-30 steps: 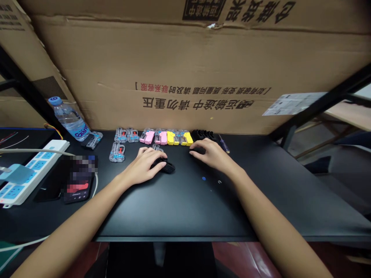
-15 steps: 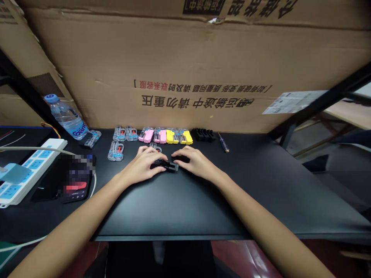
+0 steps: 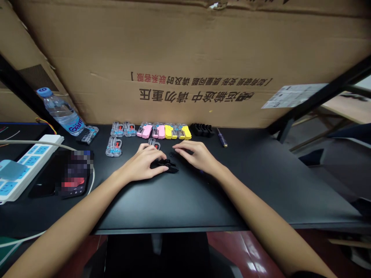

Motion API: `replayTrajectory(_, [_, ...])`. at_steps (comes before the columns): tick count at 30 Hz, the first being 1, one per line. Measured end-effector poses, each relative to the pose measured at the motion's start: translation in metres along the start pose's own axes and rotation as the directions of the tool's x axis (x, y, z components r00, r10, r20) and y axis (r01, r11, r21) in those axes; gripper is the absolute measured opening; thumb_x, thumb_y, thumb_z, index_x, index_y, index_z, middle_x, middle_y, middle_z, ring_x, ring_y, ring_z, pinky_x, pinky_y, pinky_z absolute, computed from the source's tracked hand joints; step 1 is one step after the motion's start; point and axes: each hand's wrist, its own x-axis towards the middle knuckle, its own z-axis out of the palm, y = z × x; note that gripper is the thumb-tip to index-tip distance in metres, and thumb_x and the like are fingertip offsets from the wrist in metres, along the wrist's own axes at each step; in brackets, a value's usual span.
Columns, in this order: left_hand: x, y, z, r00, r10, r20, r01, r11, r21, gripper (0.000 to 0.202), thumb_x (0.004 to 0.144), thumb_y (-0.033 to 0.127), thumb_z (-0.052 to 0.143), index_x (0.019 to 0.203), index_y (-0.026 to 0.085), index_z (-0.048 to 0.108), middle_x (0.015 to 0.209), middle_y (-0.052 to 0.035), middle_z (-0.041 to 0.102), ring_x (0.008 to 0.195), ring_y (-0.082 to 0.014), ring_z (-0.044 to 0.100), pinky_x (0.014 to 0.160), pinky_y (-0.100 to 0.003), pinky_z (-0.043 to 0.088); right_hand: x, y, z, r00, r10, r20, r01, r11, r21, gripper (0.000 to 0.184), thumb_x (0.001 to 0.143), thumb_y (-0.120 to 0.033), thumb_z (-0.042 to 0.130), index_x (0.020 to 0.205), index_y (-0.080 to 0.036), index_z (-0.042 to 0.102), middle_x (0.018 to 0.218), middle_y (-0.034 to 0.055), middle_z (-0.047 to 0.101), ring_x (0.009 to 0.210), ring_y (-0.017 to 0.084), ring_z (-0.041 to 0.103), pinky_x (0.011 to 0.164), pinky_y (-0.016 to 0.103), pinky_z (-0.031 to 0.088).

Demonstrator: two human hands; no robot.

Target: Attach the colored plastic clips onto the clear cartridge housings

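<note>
Though right hand (image 3: 199, 155) unclear in grip, one black part (image 3: 171, 167) in left hand (image 3: 145, 163).

Held part (image 3: 170, 168): blk. Tabletop (image 3: 174, 206): blk. Pink cases (image 3: 161, 131), yel. cases (image 3: 171, 132): pt. clr. Pwr strip (image 3: 49, 140): wht, lt-blue sockets (image 3: 33, 159). Cardboard (image 3: 185, 42): brn, blk/red print (image 3: 145, 94).

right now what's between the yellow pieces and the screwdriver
In the head view, a row of black parts lies between the yellow pieces and the screwdriver.
</note>
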Motion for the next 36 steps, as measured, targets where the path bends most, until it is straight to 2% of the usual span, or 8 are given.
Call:
replayTrajectory(6, [0.000, 0.002, 0.000, 0.996, -0.077, -0.053, 0.077, 0.997, 0.000, 0.032, 0.108, 0.047, 0.057, 0.130, 0.024, 0.063, 0.102, -0.0037, 0.074, 0.101, -0.0234, 0.067, 0.109, -0.045, 0.040, -0.001, -0.023, 0.001, 0.997, 0.058, -0.053, -0.051, 0.990, 0.134, 0.026, 0.104, -0.042, 0.067, 0.114, -0.027, 0.084, 0.100, 0.0083, 0.082, 0.089, 0.026, 0.077, 0.089, 0.044, 0.064])
replayTrajectory(9, [0.000, 0.001, 0.000, 0.996, -0.074, -0.054, 0.075, 0.997, 0.018, 0.026, 0.110, 0.047, 0.055, 0.114, 0.024, 0.063, 0.103, -0.0036, 0.074, 0.098, -0.0224, 0.066, 0.108, -0.044, 0.039, -0.003, -0.035, 0.003, 0.989, 0.147, 0.002, -0.142, 0.949, 0.283, 0.028, 0.101, -0.045, 0.071, 0.116, -0.025, 0.084, 0.102, 0.0078, 0.082, 0.090, 0.025, 0.078, 0.089, 0.042, 0.065])
replayTrajectory(12, [0.000, 0.002, -0.001, 0.998, -0.052, -0.046, 0.054, 0.997, 0.055, 0.029, 0.114, 0.043, 0.046, 0.104, 0.023, 0.066, 0.102, -0.0038, 0.075, 0.100, -0.0223, 0.065, 0.106, -0.044, 0.037, -0.003, -0.040, 0.007, 0.983, 0.176, 0.054, -0.184, 0.908, 0.376, 0.025, 0.097, -0.045, 0.075, 0.107, -0.025, 0.085, 0.103, 0.0077, 0.081, 0.091, 0.024, 0.078, 0.088, 0.040, 0.065])
replayTrajectory(16, [0.002, 0.004, -0.002, 0.995, -0.053, -0.084, 0.060, 0.994, 0.090, 0.034, 0.116, 0.038, 0.041, 0.104, 0.022, 0.068, 0.098, -0.0034, 0.075, 0.099, -0.0221, 0.064, 0.103, -0.043, 0.035, -0.002, -0.041, 0.011, 0.984, 0.171, 0.058, -0.180, 0.897, 0.403, 0.021, 0.094, -0.043, 0.078, 0.103, -0.025, 0.086, 0.104, 0.0075, 0.078, 0.091, 0.022, 0.076, 0.087, 0.039, 0.065])
replayTrajectory(22, [0.002, 0.005, -0.002, 0.991, -0.076, -0.107, 0.089, 0.987, 0.131, 0.037, 0.116, 0.039, 0.040, 0.096, 0.021, 0.065, 0.093, -0.0037, 0.074, 0.093, -0.0221, 0.061, 0.100, -0.043, 0.036, -0.004, -0.042, 0.019, 0.955, 0.259, 0.145, -0.297, 0.837, 0.460, 0.029, 0.090, -0.047, 0.082, 0.105, -0.022, 0.084, 0.094, 0.0053, 0.080, 0.084, 0.022, 0.075, 0.081, 0.038, 0.064])
replayTrajectory(29, [0.001, 0.005, -0.003, 0.994, -0.054, -0.092, 0.062, 0.994, 0.088, 0.033, 0.116, 0.037, 0.040, 0.102, 0.021, 0.066, 0.101, -0.0040, 0.075, 0.097, -0.0214, 0.062, 0.101, -0.042, 0.035, -0.004, -0.042, 0.026, 0.960, 0.263, 0.098, -0.279, 0.859, 0.430, 0.026, 0.091, -0.046, 0.080, 0.098, -0.021, 0.082, 0.091, 0.0048, 0.074, 0.076, 0.018, 0.069, 0.073, 0.034, 0.060])
replayTrajectory(33, [0.000, 0.003, -0.002, 0.995, -0.017, -0.095, 0.025, 0.996, 0.086, 0.033, 0.116, 0.035, 0.040, 0.102, 0.020, 0.066, 0.102, -0.0043, 0.075, 0.098, -0.0210, 0.063, 0.101, -0.041, 0.034, -0.002, -0.039, 0.028, 0.937, 0.329, 0.115, -0.341, 0.799, 0.495, 0.035, 0.088, -0.050, 0.082, 0.102, -0.019, 0.076, 0.086, 0.0037, 0.072, 0.076, 0.018, 0.068, 0.075, 0.035, 0.060])
replayTrajectory(36, [0.000, 0.001, -0.001, 0.995, 0.003, -0.100, 0.007, 0.995, 0.096, 0.032, 0.116, 0.033, 0.040, 0.100, 0.020, 0.064, 0.100, -0.0046, 0.074, 0.098, -0.0207, 0.064, 0.100, -0.041, 0.034, -0.001, -0.037, 0.028, 0.913, 0.360, 0.193, -0.407, 0.753, 0.517, 0.040, 0.086, -0.053, 0.083, 0.104, -0.018, 0.073, 0.079, 0.0015, 0.070, 0.071, 0.017, 0.066, 0.072, 0.034, 0.059])
